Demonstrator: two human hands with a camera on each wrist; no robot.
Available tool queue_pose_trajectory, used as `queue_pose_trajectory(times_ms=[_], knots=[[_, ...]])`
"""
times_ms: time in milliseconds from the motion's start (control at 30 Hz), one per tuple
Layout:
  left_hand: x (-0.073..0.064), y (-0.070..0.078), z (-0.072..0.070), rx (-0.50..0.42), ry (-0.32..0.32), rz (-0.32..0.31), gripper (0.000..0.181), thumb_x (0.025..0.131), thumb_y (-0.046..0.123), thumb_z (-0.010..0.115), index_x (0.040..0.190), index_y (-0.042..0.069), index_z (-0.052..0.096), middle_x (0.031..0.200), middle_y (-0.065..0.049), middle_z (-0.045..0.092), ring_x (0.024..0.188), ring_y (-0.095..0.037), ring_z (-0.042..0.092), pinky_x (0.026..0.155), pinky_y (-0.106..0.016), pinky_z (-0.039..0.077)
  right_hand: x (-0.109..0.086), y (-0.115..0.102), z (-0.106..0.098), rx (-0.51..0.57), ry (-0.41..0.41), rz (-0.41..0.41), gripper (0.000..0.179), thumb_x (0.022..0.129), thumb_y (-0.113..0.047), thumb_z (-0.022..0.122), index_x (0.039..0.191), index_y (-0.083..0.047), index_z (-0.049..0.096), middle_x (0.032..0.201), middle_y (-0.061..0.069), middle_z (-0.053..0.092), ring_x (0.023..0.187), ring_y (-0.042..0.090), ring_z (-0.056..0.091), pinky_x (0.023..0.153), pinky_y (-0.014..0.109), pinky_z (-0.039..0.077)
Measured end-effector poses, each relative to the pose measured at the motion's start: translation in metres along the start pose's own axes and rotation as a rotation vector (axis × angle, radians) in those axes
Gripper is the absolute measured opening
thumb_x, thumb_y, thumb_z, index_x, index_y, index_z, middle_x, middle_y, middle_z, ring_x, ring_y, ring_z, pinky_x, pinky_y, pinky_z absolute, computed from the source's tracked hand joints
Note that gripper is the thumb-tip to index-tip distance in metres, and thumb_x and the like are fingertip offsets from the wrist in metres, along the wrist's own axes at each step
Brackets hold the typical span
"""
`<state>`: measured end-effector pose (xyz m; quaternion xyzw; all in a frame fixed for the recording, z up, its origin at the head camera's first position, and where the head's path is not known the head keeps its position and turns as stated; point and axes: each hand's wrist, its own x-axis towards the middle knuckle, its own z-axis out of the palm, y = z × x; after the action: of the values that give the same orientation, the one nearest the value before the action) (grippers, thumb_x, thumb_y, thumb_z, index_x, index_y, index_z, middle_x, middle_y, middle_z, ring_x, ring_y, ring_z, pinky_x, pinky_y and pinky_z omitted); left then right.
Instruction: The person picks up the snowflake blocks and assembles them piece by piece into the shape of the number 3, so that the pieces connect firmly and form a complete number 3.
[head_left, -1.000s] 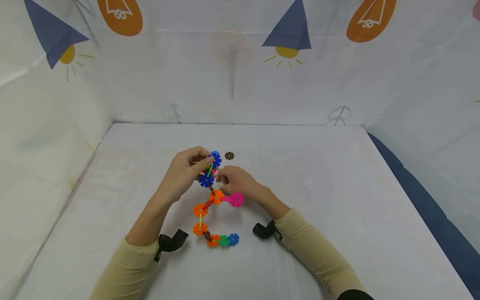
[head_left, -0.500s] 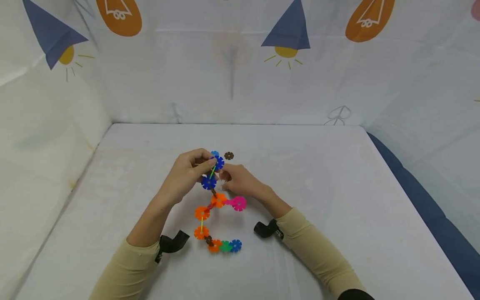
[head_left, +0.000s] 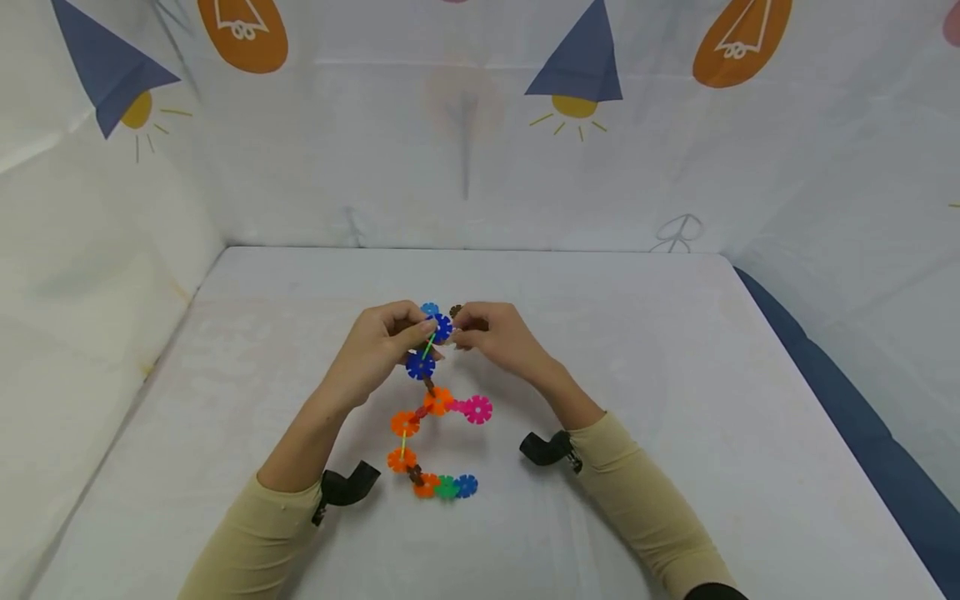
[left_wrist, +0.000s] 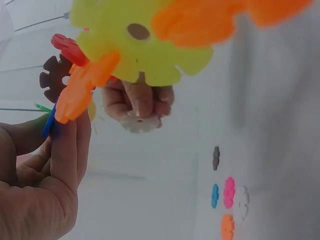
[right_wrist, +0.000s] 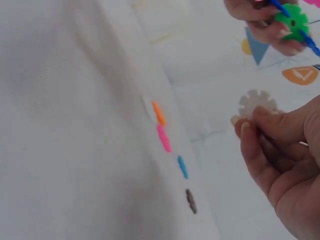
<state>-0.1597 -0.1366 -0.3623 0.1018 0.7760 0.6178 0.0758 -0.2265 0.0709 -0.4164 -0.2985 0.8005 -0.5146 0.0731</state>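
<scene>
In the head view, my left hand (head_left: 367,354) pinches a dark blue notched snowflake disc (head_left: 443,327) at the top of a chain of interlocked plastic discs. Below it the chain runs through another blue disc (head_left: 420,365), orange discs (head_left: 405,423) and a green disc (head_left: 447,487), with a pink disc (head_left: 478,409) branching off to the right. My right hand (head_left: 504,337), close beside the held end, pinches a white snowflake disc (right_wrist: 256,101) between thumb and fingers. The left wrist view shows that white disc (left_wrist: 140,125) behind a large, near yellow disc (left_wrist: 137,47) of the chain.
Several loose discs lie on the white table (head_left: 637,350) beyond the hands: a brown one (right_wrist: 191,201), a light blue one (right_wrist: 183,166), a pink one (right_wrist: 163,138), an orange one (right_wrist: 159,113) and a white one (right_wrist: 148,108). A printed white curtain (head_left: 390,150) hangs behind the table.
My right hand has risen and shifted right, from behind the chain to beside its upper blue disc, and now covers part of the brown disc. The chain has moved slightly right in my left hand.
</scene>
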Motion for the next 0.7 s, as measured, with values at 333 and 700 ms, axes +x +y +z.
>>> queue_pose_trajectory(times_ms=[333, 700], knots=[[0.001, -0.001, -0.002, -0.019, 0.034, -0.014, 0.025, 0.102, 0.023, 0.056, 0.099, -0.001, 0.06, 0.091, -0.01, 0.07, 0.078, -0.026, 0.073, 0.071, -0.034, 0.062, -0.008, -0.026, -0.019, 0.053, 0.12, -0.087, 0.006, 0.092, -0.006, 0.069, 0.09, -0.003, 0.074, 0.085, 0.016, 0.072, 0.07, 0.024, 0.068, 0.068, 0.033, 0.059], [0.001, -0.002, 0.0, -0.035, 0.03, -0.026, 0.026, 0.102, 0.026, 0.056, 0.1, 0.0, 0.059, 0.093, -0.01, 0.07, 0.078, -0.023, 0.074, 0.072, -0.034, 0.062, -0.012, -0.038, -0.021, 0.021, 0.171, -0.224, 0.008, 0.091, -0.002, 0.069, 0.097, -0.001, 0.074, 0.093, 0.01, 0.073, 0.078, 0.017, 0.07, 0.073, 0.026, 0.06]])
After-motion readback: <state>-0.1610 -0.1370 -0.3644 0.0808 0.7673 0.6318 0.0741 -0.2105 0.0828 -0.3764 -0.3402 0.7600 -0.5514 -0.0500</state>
